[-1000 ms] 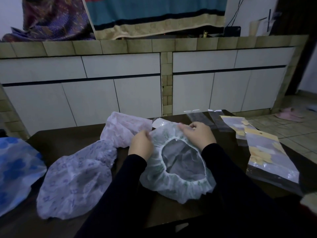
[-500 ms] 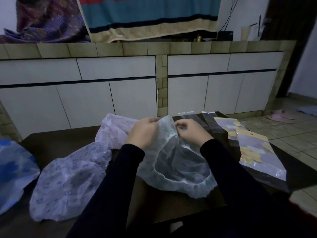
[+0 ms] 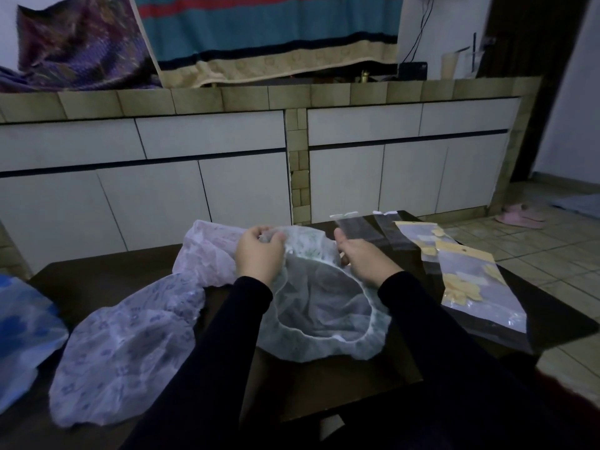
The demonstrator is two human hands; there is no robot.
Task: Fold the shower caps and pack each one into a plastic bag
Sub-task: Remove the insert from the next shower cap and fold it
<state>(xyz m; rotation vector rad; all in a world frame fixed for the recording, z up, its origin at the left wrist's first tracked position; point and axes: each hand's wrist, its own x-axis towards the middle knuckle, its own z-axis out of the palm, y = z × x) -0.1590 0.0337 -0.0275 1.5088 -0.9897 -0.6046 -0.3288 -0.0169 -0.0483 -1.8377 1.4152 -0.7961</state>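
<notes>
A white shower cap with a green print [image 3: 319,323] lies open side up on the dark table [image 3: 107,277], its elastic rim forming a wide ring. My left hand [image 3: 259,254] pinches the far left part of that rim and lifts it. My right hand [image 3: 363,258] grips the far right part of the rim. A purple-print cap [image 3: 126,349] lies to the left, a pinkish cap [image 3: 211,251] behind it, and a blue cap [image 3: 22,323] at the left edge. Packed bags with yellow cards [image 3: 477,287] lie at the right.
Two empty clear plastic bags [image 3: 357,227] lie at the table's far edge. White cabinet doors [image 3: 194,177] under a tiled counter [image 3: 292,95] stand behind the table. Tiled floor [image 3: 535,251] with pink slippers [image 3: 519,216] is at the right.
Both hands have moved apart along the cap's far rim and lifted it, stretching the opening wider. The view has tilted up slightly.
</notes>
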